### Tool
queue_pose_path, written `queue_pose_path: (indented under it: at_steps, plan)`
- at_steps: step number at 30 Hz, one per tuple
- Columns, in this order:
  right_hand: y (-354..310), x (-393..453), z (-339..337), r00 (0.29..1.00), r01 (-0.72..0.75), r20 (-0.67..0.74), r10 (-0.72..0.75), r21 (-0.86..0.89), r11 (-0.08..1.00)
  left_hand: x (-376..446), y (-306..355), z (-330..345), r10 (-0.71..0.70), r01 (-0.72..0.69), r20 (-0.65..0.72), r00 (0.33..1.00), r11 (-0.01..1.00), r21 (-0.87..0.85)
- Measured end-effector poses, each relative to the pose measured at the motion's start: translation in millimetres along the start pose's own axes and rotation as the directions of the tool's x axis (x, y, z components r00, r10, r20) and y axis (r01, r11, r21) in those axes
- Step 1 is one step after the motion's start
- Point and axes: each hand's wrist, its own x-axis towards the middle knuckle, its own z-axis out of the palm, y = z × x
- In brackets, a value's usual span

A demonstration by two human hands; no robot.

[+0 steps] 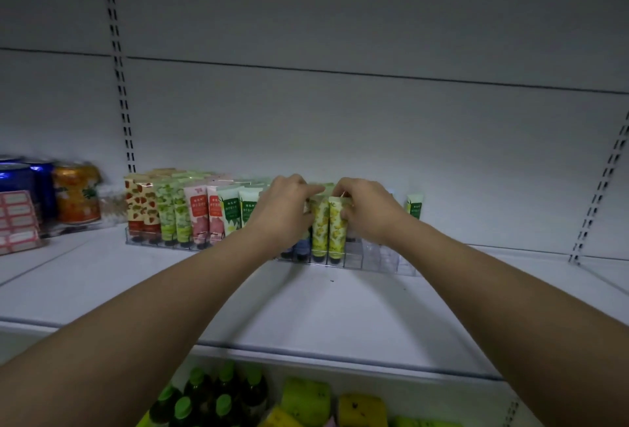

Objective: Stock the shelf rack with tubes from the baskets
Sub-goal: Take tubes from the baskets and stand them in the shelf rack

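A clear plastic rack (354, 258) stands on the white shelf (306, 304), filled on its left with upright tubes (177, 214) in strawberry, green, pink and white-green prints. Two yellow-green floral tubes (328, 229) stand in the middle slots. My left hand (284, 209) reaches over the tubes just left of them, its fingers curled on the tube tops. My right hand (367, 210) pinches the top of the right yellow tube. One white-green tube (414, 206) stands alone at the rack's right end. The slots between are bare. No baskets are in view.
Blue and orange drink cans (73, 193) and a sheet of pink labels (17, 222) sit at the shelf's left. Below the shelf edge are green-capped bottles (211, 396) and yellow-green packs (306, 399). Slotted uprights (119, 62) run up the back wall.
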Motion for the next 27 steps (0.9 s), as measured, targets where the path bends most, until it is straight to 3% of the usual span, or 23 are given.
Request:
queue_pose_path:
  at_steps: [8, 13, 15, 17, 19, 22, 24, 27]
  plan:
    - [-18.7, -32.4, -34.1, 0.997, -0.036, 0.063, 0.033, 0.043, 0.998, -32.9, 10.4, -42.7, -0.128, 0.126, 0.088, 0.988, 0.992, 0.031]
    - [-66.0, -74.5, -27.4, 0.990, 0.095, 0.094, -0.102, 0.078, 0.992, -85.9, 22.4, -64.2, -0.179, 0.203, 0.205, 0.962, 0.973, -0.105]
    - [-83.7, -95.2, -13.2, 0.967, 0.150, 0.191, -0.171, 0.121, 0.981, -120.2, 21.4, -68.9, -0.184, 0.248, 0.339, 0.923, 0.956, -0.156]
    - [-97.9, -116.7, 5.5, 0.903, 0.182, 0.371, -0.216, 0.125, 0.975, -156.2, 16.0, -70.4, -0.221, 0.358, 0.498, 0.838, 0.913, -0.196]
    - [-105.2, -135.3, 24.7, 0.859, 0.191, 0.463, -0.220, 0.109, 0.975, -183.7, 8.9, -68.4, -0.238, 0.409, 0.516, 0.823, 0.879, -0.245]
    - [-102.6, -155.5, 52.6, 0.918, 0.311, 0.274, -0.285, -0.056, 0.949, -212.3, -1.6, -59.1, -0.257, 0.341, 0.274, 0.927, 0.880, -0.331]
    - [-100.7, -169.4, 67.1, 0.926, 0.367, 0.126, -0.356, -0.075, 0.927, -235.2, -6.7, -48.7, -0.278, 0.320, 0.160, 0.947, 0.861, -0.397]
    - [-109.5, -193.4, 92.3, 0.897, 0.442, -0.050, -0.439, 0.093, 0.892, -284.0, -19.9, -11.4, -0.375, 0.446, 0.241, 0.895, 0.745, -0.496]
